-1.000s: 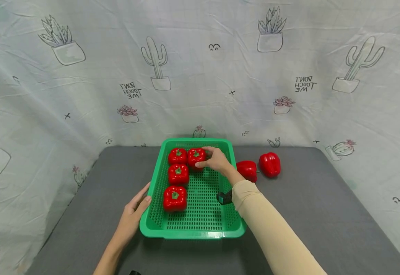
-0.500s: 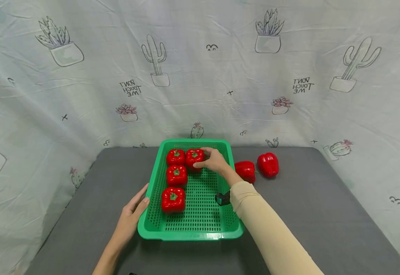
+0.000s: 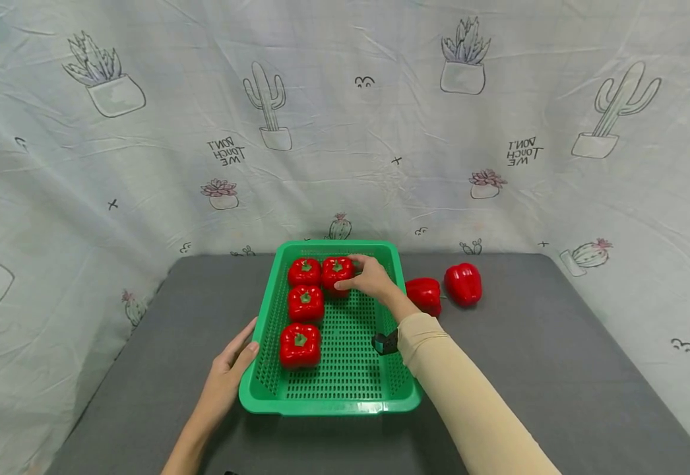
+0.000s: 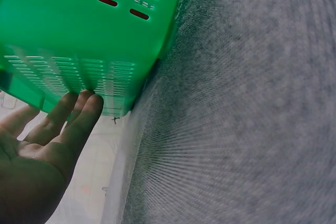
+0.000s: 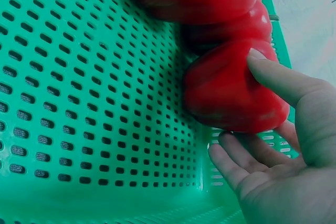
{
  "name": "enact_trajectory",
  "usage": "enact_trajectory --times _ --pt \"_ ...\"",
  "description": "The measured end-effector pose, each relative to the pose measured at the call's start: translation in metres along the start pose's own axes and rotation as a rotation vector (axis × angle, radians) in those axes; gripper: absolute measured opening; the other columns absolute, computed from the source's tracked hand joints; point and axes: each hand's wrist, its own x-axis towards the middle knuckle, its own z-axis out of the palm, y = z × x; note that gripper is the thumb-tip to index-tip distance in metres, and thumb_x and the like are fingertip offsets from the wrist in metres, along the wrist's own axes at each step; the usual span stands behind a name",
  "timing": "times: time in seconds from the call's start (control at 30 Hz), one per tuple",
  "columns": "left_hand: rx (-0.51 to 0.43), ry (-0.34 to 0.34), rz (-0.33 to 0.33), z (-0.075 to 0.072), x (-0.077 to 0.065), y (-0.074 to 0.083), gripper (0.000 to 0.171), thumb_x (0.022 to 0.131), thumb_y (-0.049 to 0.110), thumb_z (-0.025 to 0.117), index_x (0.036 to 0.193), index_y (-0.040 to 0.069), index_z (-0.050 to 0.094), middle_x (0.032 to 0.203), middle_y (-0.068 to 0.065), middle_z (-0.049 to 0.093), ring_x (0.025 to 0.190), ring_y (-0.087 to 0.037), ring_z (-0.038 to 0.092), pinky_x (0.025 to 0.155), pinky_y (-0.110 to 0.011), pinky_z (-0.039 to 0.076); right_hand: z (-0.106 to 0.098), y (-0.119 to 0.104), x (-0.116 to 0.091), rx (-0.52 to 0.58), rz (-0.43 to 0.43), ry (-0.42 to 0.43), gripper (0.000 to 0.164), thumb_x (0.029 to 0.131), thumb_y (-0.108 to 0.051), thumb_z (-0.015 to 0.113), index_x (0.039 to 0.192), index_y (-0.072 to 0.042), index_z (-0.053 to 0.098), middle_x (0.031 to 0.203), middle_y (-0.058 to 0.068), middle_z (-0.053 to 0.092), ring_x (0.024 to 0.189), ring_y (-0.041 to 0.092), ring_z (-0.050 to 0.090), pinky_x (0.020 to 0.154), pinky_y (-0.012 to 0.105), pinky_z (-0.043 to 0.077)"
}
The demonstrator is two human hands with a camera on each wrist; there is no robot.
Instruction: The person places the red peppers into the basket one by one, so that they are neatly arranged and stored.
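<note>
A green perforated plastic basket (image 3: 327, 406) stands on the dark table. In it, my right hand (image 3: 371, 277) holds a red bell pepper (image 3: 336, 272) at the back, thumb on the near side; the right wrist view shows the other fingers beside and beneath the pepper (image 5: 236, 87). Three more red peppers form a left column: back (image 3: 305, 270), middle (image 3: 306, 305) and front (image 3: 300, 346). They stand with green stems upward. At the basket's left side, my left hand (image 3: 226, 369) touches the outer wall with extended fingers, seen closely by the left wrist view (image 4: 52, 145).
Outside the basket, on the right, two red peppers lie on the table: one near the wall (image 3: 423, 295), partly hidden by my right arm, another farther right (image 3: 464, 285). A cloth printed with cacti (image 3: 345, 132) hangs behind. A dark wrist camera (image 3: 386, 342) sits below my right wrist.
The view has shifted slightly. Both hands, the basket and the peppers keep their places relative to one another.
</note>
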Motion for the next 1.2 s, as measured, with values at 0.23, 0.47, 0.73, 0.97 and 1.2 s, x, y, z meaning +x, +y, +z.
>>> enact_trajectory --times 0.23,0.47,0.73,0.97,1.2 --pt "-0.002 0.001 -0.008 0.0007 -0.0012 0.0037 0.050 0.106 0.034 0.048 0.154 0.031 0.035 0.154 0.001 0.035 0.134 -0.015 0.041 0.093 -0.022 0.044 0.0004 -0.0013 -0.0014 -0.025 0.008 0.013 0.081 0.079 -0.020 0.085 0.147 -0.006 0.044 0.142 0.018 0.046 0.127 0.034 0.044 0.096 0.047 0.046" --pt "0.001 0.005 -0.013 0.0015 -0.0001 0.0011 0.050 0.106 0.034 0.049 0.153 0.031 0.035 0.153 0.001 0.035 0.133 -0.015 0.042 0.093 -0.023 0.045 -0.0002 -0.0011 -0.0025 -0.025 0.002 0.018 0.085 0.078 -0.023 0.087 0.148 -0.005 0.043 0.145 0.016 0.043 0.130 0.033 0.042 0.098 0.047 0.044" --pt "0.004 0.001 -0.007 0.0020 -0.0003 -0.0007 0.050 0.106 0.034 0.048 0.154 0.030 0.034 0.154 0.001 0.035 0.133 -0.017 0.043 0.093 -0.024 0.045 -0.0010 -0.0020 -0.0043 0.020 -0.041 0.005 0.086 0.076 -0.025 0.088 0.147 -0.006 0.043 0.148 0.013 0.041 0.134 0.031 0.039 0.101 0.047 0.041" --pt "-0.004 0.005 -0.018 0.0023 0.0021 0.0003 0.050 0.105 0.035 0.049 0.153 0.034 0.035 0.153 0.006 0.036 0.133 -0.016 0.042 0.093 -0.025 0.045 -0.0029 -0.0020 -0.0057 0.040 -0.055 0.034 0.082 0.077 -0.025 0.087 0.145 -0.006 0.046 0.145 0.012 0.044 0.131 0.030 0.041 0.100 0.047 0.042" --pt "0.017 0.008 -0.051 0.0007 0.0012 0.0005 0.051 0.105 0.038 0.049 0.154 0.033 0.034 0.153 0.003 0.035 0.134 -0.019 0.040 0.093 -0.024 0.045 -0.0038 -0.0040 -0.0087 0.016 -0.054 0.042 0.086 0.078 -0.031 0.086 0.148 -0.007 0.041 0.143 0.012 0.046 0.128 0.030 0.045 0.098 0.046 0.043"
